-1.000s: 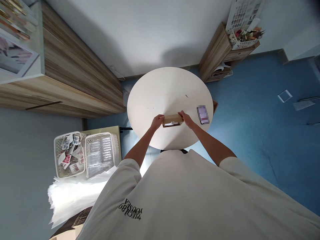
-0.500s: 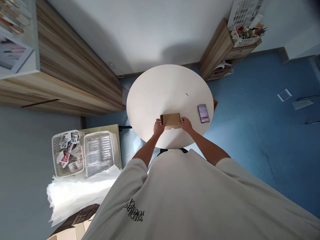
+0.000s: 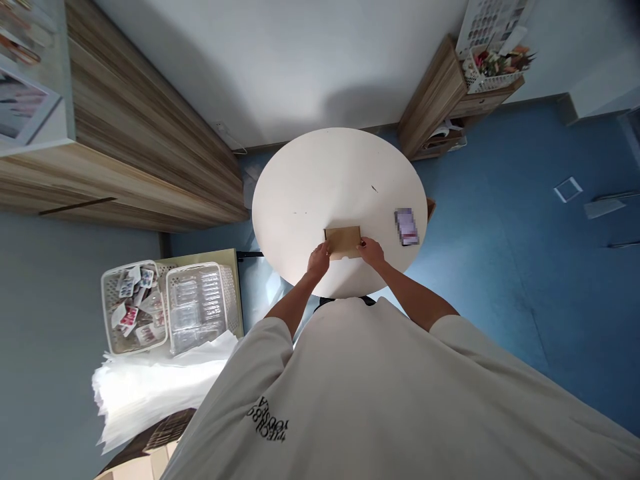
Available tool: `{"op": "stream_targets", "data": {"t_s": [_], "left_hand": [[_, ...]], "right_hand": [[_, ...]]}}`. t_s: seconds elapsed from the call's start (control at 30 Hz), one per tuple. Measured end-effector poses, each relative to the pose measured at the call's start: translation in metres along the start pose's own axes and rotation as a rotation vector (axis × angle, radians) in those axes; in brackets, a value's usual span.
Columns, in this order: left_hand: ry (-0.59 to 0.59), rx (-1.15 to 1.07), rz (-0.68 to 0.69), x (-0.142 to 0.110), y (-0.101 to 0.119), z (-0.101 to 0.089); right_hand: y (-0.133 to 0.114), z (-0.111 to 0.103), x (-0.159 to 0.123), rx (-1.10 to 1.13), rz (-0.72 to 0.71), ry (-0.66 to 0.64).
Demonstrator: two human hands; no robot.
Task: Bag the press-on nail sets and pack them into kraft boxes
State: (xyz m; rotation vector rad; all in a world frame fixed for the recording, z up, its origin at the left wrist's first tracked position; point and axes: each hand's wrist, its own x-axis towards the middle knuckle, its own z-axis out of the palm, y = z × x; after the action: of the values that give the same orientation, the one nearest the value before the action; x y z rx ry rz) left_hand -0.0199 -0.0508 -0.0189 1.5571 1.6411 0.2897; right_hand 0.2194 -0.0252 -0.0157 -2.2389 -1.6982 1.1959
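Note:
A small brown cardboard box (image 3: 343,242) lies on the round white table (image 3: 320,173), near the edge closest to me. My left hand (image 3: 319,259) grips its left end, with the fingers closed against the side. At the right end my right hand (image 3: 371,251) holds the box's near right corner between thumb and fingers. The top of the box looks flat, and what is inside cannot be seen.
A phone (image 3: 407,227) with a blurred screen lies at the table's right. Left of the table stand a white basket of small packets (image 3: 135,307) and another of clear plastic cases (image 3: 197,307). White sheets (image 3: 160,380) lie below them. A wooden cabinet (image 3: 165,120) rises at left.
The dark flap that stuck up at the box's left end no longer shows. My left hand has shifted slightly right and nearer to me; my right hand has moved slightly nearer to me.

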Motion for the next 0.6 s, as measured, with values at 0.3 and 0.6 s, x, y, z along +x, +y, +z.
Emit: {"op": "stream_targets", "data": {"t_s": [0.3,0.6], "left_hand": [[-0.024,0.09,0.039,-0.003,0.002,0.01],[0.039,0.188,0.087,0.012,0.016,-0.028]], "right_hand": [[-0.006,0.0,-0.009,-0.066,-0.058,-0.004],[-0.017,-0.01,-0.021,-0.277,-0.358,0.047]]}}
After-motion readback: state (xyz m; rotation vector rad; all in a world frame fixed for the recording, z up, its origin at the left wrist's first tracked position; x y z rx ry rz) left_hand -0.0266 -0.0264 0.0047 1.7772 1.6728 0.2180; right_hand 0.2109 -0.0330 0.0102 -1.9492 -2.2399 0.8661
